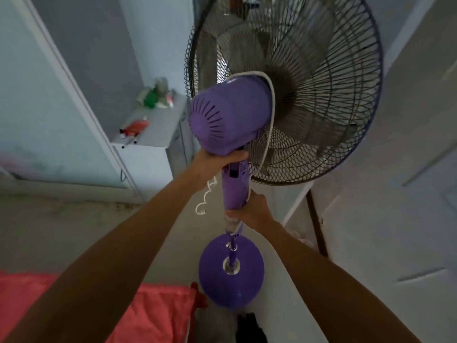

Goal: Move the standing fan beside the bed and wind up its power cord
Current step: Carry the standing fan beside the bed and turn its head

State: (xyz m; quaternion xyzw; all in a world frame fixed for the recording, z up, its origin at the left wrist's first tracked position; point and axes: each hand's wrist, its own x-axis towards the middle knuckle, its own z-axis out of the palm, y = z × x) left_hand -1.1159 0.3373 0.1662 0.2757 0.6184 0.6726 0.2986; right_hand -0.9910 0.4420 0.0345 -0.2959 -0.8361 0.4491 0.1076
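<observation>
Pale blue-grey walls and a light floor close in a narrow room, with a white panelled door (408, 169) on the right and a low white cabinet (150, 134) against the far wall carrying a few small red and green items too blurred to identify. At the lower left lies the coral-red bed cover (138, 315), and the purple standing fan with its dark wire grille (321, 95) stands just beside that corner, its round purple base (231, 278) apparently on or just above the floor; which, I cannot tell. Both hands are closed around the fan, likely to steady its top-heavy head while it is shifted: the left hand (220, 162) wraps the neck right under the purple motor housing (230, 120), and the right hand (252, 211) grips the lower end of the purple control column. A white power cord (270, 115) loops over the housing and hangs in loose kinks beside the column, seemingly draped to keep it off the floor, so proper winding looks unfinished. No brand or lettering is legible anywhere.
</observation>
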